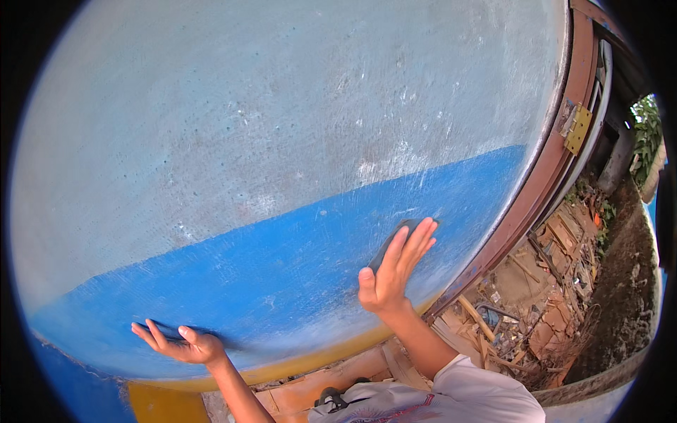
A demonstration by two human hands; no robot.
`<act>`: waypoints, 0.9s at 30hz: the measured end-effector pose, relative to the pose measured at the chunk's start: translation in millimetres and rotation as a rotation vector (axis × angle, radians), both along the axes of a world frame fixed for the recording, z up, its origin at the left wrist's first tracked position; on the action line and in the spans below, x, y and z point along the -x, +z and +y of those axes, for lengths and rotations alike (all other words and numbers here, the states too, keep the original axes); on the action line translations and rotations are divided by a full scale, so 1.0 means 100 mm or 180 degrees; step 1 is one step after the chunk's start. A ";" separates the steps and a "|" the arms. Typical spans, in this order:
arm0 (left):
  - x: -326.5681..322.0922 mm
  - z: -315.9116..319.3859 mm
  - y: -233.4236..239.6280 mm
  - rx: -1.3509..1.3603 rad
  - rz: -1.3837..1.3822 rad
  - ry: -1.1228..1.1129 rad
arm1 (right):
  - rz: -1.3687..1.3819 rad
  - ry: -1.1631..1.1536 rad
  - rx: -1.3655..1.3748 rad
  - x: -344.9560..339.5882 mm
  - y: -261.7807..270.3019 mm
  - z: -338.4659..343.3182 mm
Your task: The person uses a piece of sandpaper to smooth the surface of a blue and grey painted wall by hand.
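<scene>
My right hand [392, 269] is flat against the blue band [296, 264] of a painted wall, its fingers over a dark grey sheet [406, 223] that looks like sandpaper. Only the sheet's top and left edges show past the fingers. Lower on the same band, at the left, my left hand [185, 346] has its fingers apart and nothing in it; whether it touches the paint cannot be told. Above the blue, the wall is pale grey-blue [254, 132], with white scuffs, scratches and small pits. Powdery whitish marks lie along both colours.
A brown wooden frame [508, 232] with a yellow metal hinge [578, 129] edges the wall at the right. Beyond it, broken boards and rubble [550, 306] cover the ground beside a dark low wall [616, 285]. A yellow strip [317, 362] runs along the wall's base, above planks.
</scene>
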State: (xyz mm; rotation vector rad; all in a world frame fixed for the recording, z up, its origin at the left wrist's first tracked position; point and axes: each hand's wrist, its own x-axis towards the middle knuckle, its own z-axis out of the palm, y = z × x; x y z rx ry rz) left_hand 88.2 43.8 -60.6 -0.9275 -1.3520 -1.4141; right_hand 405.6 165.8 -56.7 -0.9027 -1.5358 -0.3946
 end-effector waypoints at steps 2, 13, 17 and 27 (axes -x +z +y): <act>0.02 -0.01 -0.04 0.0024 0.0020 -0.0052 | 0.0066 0.0080 -0.0123 0.17 0.45 -0.01; 0.02 -0.10 -0.03 0.0205 0.0011 -0.0020 | 0.0131 0.0327 0.0016 0.52 0.31 -0.23; 0.04 -0.05 -0.04 -0.0019 0.0029 -0.0075 | -0.0150 0.0515 -0.0096 0.91 0.70 -0.40; 0.04 -0.09 -0.06 0.0223 0.0046 -0.0183 | 0.0231 0.0468 -0.0040 0.77 0.47 -0.40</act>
